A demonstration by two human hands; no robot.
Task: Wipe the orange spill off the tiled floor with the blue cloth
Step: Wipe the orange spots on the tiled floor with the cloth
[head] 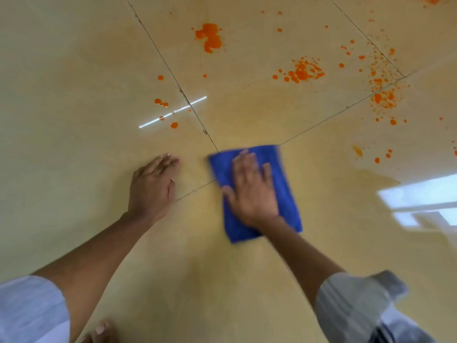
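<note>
My right hand (252, 186) presses flat on the cloth (284, 194), fingers spread; spill (303, 70) lies ahead, nearer right; left hand (150, 186) flat on floor (74, 120).

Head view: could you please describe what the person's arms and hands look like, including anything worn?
Both forearms are bare. The left hand and right hand wear no gloves; no rings or watch show. Each upper arm has a pale, whitish-grey sleeve rolled or ending near the elbow.

L sleeve (29, 308): white, rolled | R sleeve (351, 300): pale grey, rolled | forearms bare
</note>
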